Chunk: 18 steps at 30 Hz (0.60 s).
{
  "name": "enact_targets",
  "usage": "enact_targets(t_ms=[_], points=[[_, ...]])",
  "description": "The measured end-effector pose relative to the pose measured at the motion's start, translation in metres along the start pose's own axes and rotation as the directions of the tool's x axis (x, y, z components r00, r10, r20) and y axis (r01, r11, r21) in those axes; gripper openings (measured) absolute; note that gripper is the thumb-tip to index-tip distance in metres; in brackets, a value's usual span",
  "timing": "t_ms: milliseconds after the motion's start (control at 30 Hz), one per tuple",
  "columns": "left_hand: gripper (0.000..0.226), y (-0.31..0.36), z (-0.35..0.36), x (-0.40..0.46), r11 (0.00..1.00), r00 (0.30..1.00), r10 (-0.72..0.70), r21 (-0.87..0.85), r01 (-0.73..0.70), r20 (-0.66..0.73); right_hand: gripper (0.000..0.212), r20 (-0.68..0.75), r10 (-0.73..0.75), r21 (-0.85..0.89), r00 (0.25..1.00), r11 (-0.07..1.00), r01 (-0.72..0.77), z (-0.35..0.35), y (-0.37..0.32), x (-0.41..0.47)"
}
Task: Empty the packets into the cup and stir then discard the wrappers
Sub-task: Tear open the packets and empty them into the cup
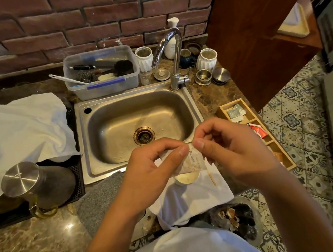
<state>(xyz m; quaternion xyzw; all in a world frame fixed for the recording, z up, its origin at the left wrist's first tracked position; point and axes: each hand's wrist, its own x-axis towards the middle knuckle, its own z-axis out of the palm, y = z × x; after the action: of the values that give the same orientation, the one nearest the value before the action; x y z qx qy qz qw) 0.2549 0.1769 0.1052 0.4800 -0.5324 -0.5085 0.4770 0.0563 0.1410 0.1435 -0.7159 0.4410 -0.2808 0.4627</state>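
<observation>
While we pinch the packet [188,161] top between left hand [156,165] and right hand [231,149], above the near cup [186,179] | step: tearing open | next: tip contents in, avoid spilling.

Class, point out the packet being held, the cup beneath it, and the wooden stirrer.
packet [189,162], head view, on its speckled middle between the two hands.
cup [186,179], head view, on its pale inside below the packet.
wooden stirrer [211,177], head view, on its shaft right of the cup.
</observation>
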Motion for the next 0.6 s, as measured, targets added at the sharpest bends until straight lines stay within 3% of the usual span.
enact_targets(t_ms=[200, 400, 600], points=[[0.011, 0.004, -0.001, -0.002, 0.997, 1.0, 0.016, 0.073, -0.017, 0.003, 0.006, 0.156, 0.024, -0.022, 0.987, 1.0, -0.021, -0.005, -0.003, -0.002], [0.01, 0.004, -0.004, -0.003, 0.998, 0.998, 0.029, 0.057, -0.033, 0.062, 0.01, 0.203, 0.023, -0.047, 0.979, 0.999, -0.014, -0.009, -0.009, -0.001], [0.013, 0.006, -0.006, -0.004, 0.998, 0.997, 0.05, 0.029, -0.052, 0.064, 0.011, 0.275, -0.085, -0.149, 0.958, 0.98, 0.13, -0.009, -0.009, 0.004]])
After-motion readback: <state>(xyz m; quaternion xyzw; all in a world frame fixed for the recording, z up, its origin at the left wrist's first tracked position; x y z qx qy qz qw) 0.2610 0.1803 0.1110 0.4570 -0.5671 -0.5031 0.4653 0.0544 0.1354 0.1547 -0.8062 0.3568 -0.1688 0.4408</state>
